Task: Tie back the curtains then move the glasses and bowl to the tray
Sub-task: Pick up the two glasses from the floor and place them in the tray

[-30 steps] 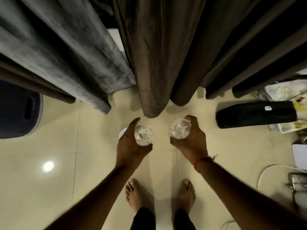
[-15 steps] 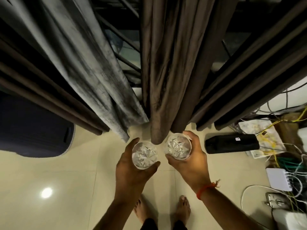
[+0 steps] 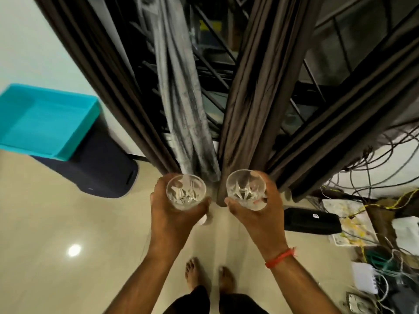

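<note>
Your left hand (image 3: 172, 214) and right hand (image 3: 256, 214) each have fingers wrapped around a clear cut-crystal glass (image 3: 186, 191), (image 3: 246, 188). The brown curtains (image 3: 244, 109) hang gathered. The empty turquoise plastic tray (image 3: 74, 141) waits at your left; no bowl shows.

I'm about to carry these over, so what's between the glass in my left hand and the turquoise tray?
In the head view, between the left glass and the turquoise tray: the dark navy bin the tray rests on, then bare floor.
</note>
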